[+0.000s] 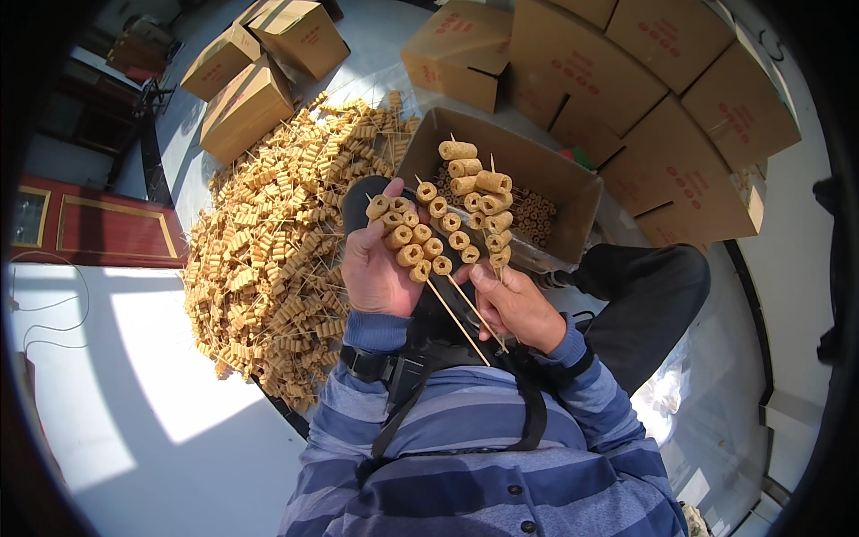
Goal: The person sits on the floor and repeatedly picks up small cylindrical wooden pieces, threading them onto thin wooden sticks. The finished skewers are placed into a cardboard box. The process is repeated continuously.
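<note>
Above my lap, my left hand (380, 277) is closed around wooden skewers threaded with short, hollow tan rolls (401, 234). Their bare stick ends (458, 320) slant down to the right. My right hand (517, 309) has its fingers closed on the lower ends of more skewers, whose rolls (495, 213) fan upward beside those of the left. Pointed stick tips poke out above the top rolls. Which hand bears the middle skewer (458, 240) I cannot tell, because the bunches overlap. Just beyond the hands stands an open cardboard box (559, 179) with loose rolls (535, 217) inside.
A large heap of skewered rolls (277, 242) covers the floor at my left. Cardboard cartons (599, 80) are stacked at the far right, and more cartons (246, 103) stand behind the heap. My bent right leg (653, 286) flanks the open box. Clear plastic (667, 385) lies at the right.
</note>
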A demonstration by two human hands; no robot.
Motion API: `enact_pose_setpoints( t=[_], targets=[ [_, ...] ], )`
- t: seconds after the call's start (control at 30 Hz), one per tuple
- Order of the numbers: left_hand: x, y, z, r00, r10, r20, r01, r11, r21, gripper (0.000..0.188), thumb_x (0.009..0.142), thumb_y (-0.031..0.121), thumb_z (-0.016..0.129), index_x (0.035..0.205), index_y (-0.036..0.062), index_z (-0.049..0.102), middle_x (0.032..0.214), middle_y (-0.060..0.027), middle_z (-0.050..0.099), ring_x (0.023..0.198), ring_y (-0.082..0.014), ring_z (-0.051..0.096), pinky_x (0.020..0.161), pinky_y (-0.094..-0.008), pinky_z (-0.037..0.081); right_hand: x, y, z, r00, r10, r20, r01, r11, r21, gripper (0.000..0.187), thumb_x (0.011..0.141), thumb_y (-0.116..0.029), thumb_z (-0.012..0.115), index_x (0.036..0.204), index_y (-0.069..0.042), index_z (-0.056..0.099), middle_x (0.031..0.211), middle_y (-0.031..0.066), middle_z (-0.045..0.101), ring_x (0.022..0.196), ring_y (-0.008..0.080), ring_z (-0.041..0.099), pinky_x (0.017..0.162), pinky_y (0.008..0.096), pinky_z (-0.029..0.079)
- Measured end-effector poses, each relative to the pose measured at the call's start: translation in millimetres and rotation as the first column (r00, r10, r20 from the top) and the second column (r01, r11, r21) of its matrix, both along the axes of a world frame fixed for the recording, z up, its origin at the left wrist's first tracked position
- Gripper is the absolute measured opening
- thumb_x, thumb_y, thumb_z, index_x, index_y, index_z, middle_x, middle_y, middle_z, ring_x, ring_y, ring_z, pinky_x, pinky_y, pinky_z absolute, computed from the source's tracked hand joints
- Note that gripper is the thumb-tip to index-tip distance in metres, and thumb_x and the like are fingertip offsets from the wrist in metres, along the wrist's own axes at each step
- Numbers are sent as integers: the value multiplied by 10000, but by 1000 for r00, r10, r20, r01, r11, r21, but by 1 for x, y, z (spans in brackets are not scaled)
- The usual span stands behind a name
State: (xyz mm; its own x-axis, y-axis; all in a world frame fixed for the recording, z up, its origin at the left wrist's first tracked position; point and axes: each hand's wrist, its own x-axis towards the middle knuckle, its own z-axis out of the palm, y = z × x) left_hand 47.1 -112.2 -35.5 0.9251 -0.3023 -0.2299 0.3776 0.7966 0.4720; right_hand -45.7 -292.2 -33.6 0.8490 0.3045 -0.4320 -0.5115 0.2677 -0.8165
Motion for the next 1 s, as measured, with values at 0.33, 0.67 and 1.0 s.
enact_pose_setpoints(
  t=[0.33,0.67,1.0],
  targets=[
    [-28,6,-9,987,-163,-7,163,985,-53,675,967,371,534,1492,-22,374,1469,-214,486,1319,-373,519,1110,-505,425,-4,0,-11,974,201,-101,-183,970,162,415,1103,-414,389,1232,-56,554,577,-41,382,444,69,357,448,241,398],
    [-33,16,-19,985,-167,51,159,977,142,587,1044,338,442,1502,-16,348,1458,-219,498,1288,-346,553,1100,-479,456,-5,4,-11,968,223,-118,-231,971,-64,416,1103,-391,388,1215,-34,570,629,-1,504,493,105,539,488,245,485],
    [-13,39,-27,998,-66,-21,66,998,-24,608,956,368,561,1416,-11,448,1201,-271,636,991,-374,695,855,-461,602,-9,-10,-4,977,210,-32,-209,978,11,532,1104,-453,320,1207,4,572,573,-16,464,492,89,502,576,262,544]
  ],
)
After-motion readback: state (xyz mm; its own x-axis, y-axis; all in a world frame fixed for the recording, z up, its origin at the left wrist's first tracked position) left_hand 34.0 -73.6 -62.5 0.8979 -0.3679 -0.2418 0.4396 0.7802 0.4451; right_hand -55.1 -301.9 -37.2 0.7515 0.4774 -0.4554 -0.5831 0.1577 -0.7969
